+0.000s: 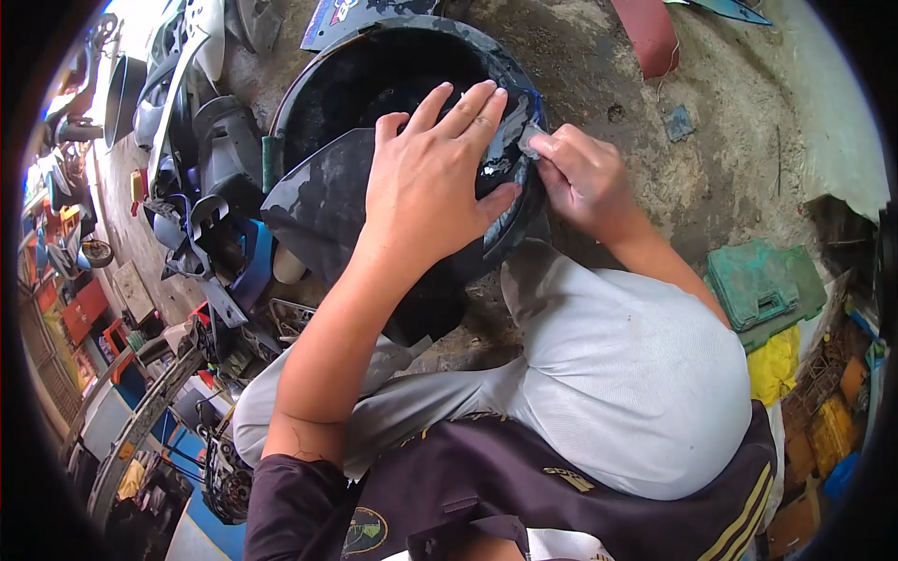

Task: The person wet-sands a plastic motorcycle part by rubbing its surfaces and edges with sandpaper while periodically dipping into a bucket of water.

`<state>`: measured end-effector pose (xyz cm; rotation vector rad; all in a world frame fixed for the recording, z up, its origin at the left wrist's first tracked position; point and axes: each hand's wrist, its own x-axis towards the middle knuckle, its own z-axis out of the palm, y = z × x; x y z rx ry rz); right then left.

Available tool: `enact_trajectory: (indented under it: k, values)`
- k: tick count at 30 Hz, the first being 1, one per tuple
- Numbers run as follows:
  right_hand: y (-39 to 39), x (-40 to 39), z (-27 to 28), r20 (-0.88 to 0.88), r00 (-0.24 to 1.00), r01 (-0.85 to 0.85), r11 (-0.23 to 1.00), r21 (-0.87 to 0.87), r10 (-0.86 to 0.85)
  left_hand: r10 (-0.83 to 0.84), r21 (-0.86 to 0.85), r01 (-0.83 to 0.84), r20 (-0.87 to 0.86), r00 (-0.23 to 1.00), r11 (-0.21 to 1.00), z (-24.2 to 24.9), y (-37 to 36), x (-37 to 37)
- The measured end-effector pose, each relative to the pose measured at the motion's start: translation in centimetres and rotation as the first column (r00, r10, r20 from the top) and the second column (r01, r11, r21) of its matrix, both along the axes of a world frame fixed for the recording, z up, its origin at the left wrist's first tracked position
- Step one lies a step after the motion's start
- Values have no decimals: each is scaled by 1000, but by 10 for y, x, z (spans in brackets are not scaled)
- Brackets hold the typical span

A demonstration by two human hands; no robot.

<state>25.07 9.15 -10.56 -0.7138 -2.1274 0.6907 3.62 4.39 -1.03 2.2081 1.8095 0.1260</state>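
A round black tub stands on the floor in front of my crossed legs. A dark, wet panel with patchy grey marks rests across its near side. My left hand lies on the panel with its fingers spread. At the right rim of the tub, my right hand pinches a small grey piece that looks like folded sandpaper. The piece is against the panel's glossy, wet right edge. My left palm and wrist hide part of the panel.
Dark plastic motorbike parts lie heaped to the left. A green plastic case and a yellow bag are on the right. Beyond the tub, a red strip and a small grey square lie on rough concrete.
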Motion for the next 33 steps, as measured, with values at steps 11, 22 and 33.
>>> enact_trajectory:
  k: [11, 22, 33]
  values:
    - [9, 7, 0, 71, 994, 92, 993, -68, -87, -9, -99, 21, 120, 993, 995, 4, 9, -12]
    - [6, 6, 2, 58, 997, 61, 997, -44, -58, -15, -88, 26, 115, 993, 996, 3, 8, -10]
    - [3, 3, 4, -13, 1000, -1, 1000, -22, 1, -1, -166, 35, 201, 980, 985, 6, 13, -18]
